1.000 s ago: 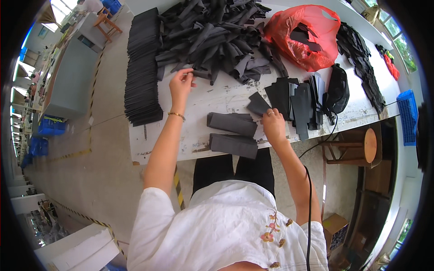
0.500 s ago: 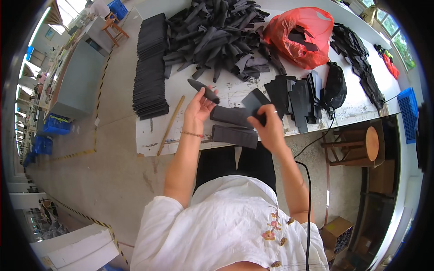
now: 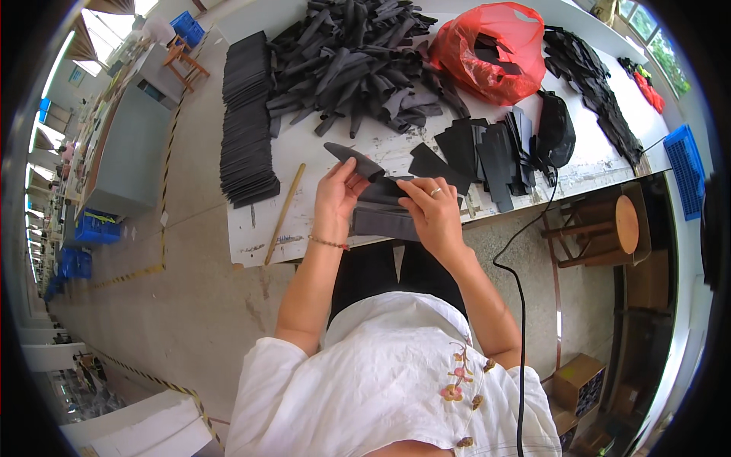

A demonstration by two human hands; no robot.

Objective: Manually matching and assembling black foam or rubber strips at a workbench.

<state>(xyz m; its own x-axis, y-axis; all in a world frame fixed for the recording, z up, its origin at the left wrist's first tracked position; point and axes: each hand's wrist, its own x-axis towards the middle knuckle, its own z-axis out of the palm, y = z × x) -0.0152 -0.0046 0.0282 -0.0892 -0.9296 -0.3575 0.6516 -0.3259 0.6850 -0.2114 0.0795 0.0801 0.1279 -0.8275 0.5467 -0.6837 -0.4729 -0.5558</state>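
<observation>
My left hand (image 3: 339,198) is closed around a dark grey rolled fabric piece (image 3: 355,158), its tapered end pointing up and left. My right hand (image 3: 435,217) pinches a thin black strip (image 3: 391,187) at the wide end of the rolled piece. Whether the strip is inside the roll or only against it cannot be made out. Below the hands, folded dark grey fabric pieces (image 3: 381,223) lie at the near table edge, partly covered by my right hand. Flat black panels (image 3: 442,169) lie just beyond that hand.
A heap of rolled dark pieces (image 3: 350,68) covers the back of the white table (image 3: 251,238). Left stands a long black stack (image 3: 247,122); a wooden stick (image 3: 285,213) lies nearby. Rightward are a red plastic bag (image 3: 491,57), a black pouch (image 3: 554,131) and a cable (image 3: 521,305).
My right hand has moved left to the rolled piece, bringing a dark strip to its wide end. My left hand has shifted slightly, with the roll now angled down toward the right hand.
</observation>
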